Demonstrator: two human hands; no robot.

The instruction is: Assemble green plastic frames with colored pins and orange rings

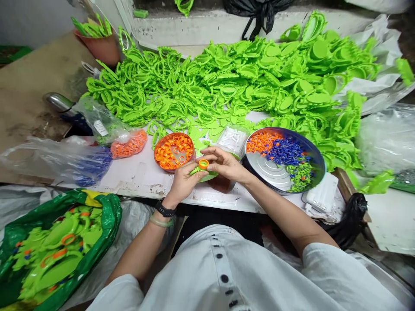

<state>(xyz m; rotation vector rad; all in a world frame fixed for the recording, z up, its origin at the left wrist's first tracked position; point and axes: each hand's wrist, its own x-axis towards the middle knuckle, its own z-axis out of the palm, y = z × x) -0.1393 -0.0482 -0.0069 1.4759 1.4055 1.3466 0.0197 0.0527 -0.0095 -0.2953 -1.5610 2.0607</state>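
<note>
Between my hands, over the near edge of the white table, is a green plastic piece (195, 171) with an orange ring (203, 163) at its end. My left hand (184, 181), with a black band on the wrist, is closed around the green piece. The fingers of my right hand (227, 164) pinch at the orange ring from the other side. Just left of them stands a round tub (155, 156) of loose orange rings. To the right lies a round tin (319, 170) with small orange, blue and green parts. A clear box of white pieces (231, 139) sits behind my right hand.
A large heap of green plastic parts (246, 77) covers the back of the table. Plastic bags of orange parts (129, 144) and blue parts (94, 164) lie left. A green sack (112, 216) with assembled pieces stands lower left. A white device (320, 192) lies by the tin.
</note>
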